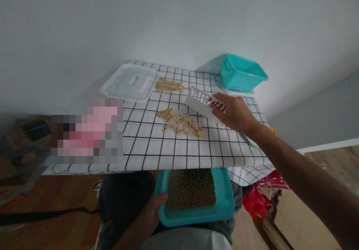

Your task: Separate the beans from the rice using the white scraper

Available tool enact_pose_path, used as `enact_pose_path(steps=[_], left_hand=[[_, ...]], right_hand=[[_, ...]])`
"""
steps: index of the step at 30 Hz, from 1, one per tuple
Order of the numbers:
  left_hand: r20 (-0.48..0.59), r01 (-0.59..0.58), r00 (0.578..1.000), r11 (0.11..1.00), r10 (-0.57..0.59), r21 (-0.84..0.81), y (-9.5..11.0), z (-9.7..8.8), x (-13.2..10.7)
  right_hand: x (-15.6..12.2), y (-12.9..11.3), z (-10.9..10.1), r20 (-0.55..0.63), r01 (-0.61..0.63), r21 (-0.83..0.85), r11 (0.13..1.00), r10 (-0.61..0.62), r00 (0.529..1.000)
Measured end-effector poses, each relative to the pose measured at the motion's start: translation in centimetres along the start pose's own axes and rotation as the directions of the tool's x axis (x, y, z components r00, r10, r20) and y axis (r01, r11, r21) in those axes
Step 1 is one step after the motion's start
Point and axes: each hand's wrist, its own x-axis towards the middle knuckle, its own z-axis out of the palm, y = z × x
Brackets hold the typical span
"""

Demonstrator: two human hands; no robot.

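My right hand (234,111) is closed on a white slotted plastic strip (206,100), tilted over the checked cloth to the right of the piles. Close to its lower left lies a pile of yellowish beans (182,122) mixed with white grains. A second, smaller heap of yellow beans (169,85) lies farther back. Down at my lap, my left hand (157,205) grips the left rim of a teal container (224,205). Many small round brownish-green beans (192,190) fill the middle of it, and the table edge overlaps its far side.
A clear plastic lid (130,81) lies at the back left of the checked tablecloth (140,141). An upright teal bin (242,74) stands at the back right by the wall. A pink blurred-out patch (89,130) covers the left. Red plastic (256,203) lies low at right.
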Motion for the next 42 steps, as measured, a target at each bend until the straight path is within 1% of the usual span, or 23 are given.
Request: enact_pose_path(steps=[4,7,11,15,17,19,24,29,33,37,40,42], left_hand=[[-0.02,0.008,1.0,1.0,-0.009,-0.009,0.1,0.1,0.0],[0.014,0.0,1.0,1.0,0.0,-0.028,0.2,-0.3,0.1],[0.092,-0.004,0.996,1.0,0.005,-0.008,0.2,-0.9,0.3],[0.156,-0.043,0.987,0.999,0.043,-0.003,0.2,-1.2,0.6],[0.175,-0.044,0.984,0.999,0.044,-0.002,0.2,-1.1,0.5],[0.167,-0.032,0.985,0.999,0.031,0.006,0.3,-1.0,0.4],[0.125,-0.039,0.991,0.999,0.04,-0.009,0.5,-1.1,0.1],[0.091,-0.022,0.996,1.0,0.024,-0.022,0.5,-1.2,0.1],[0.07,-0.024,0.997,1.0,0.024,-0.004,0.5,-1.1,0.1],[0.101,-0.005,0.995,1.0,0.005,0.004,0.5,-1.4,0.2],[0.15,0.002,0.989,1.0,-0.004,0.011,0.3,-1.9,0.5],[0.161,-0.013,0.987,1.0,0.012,0.007,0.3,-2.0,0.6]], right_hand=[[-1.6,-1.8,-0.5,0.079,0.027,0.074,0.997,-0.032,0.996],[-3.0,-2.7,-0.9,0.09,0.029,0.102,0.994,-0.038,0.995],[-4.1,-3.4,-1.4,0.076,0.033,0.105,0.994,-0.041,0.996],[-4.7,-4.0,-1.8,0.039,0.042,0.084,0.996,-0.045,0.998],[-4.9,-4.3,-2.0,0.024,0.045,0.079,0.996,-0.047,0.999],[-5.3,-4.5,-2.1,0.019,0.054,0.082,0.995,-0.056,0.998],[-6.1,-4.6,-2.6,0.026,0.094,0.118,0.989,-0.097,0.995],[-6.9,-4.2,-2.7,0.015,0.1,0.136,0.986,-0.103,0.995],[-7.7,-4.1,-2.7,0.062,0.123,0.16,0.979,-0.135,0.989],[-8.8,-4.3,-3.0,0.11,0.162,0.211,0.964,-0.188,0.976],[-9.1,-4.3,-3.2,0.096,0.179,0.198,0.964,-0.2,0.975],[-8.9,-4.3,-3.1,0.078,0.17,0.174,0.97,-0.186,0.979]])
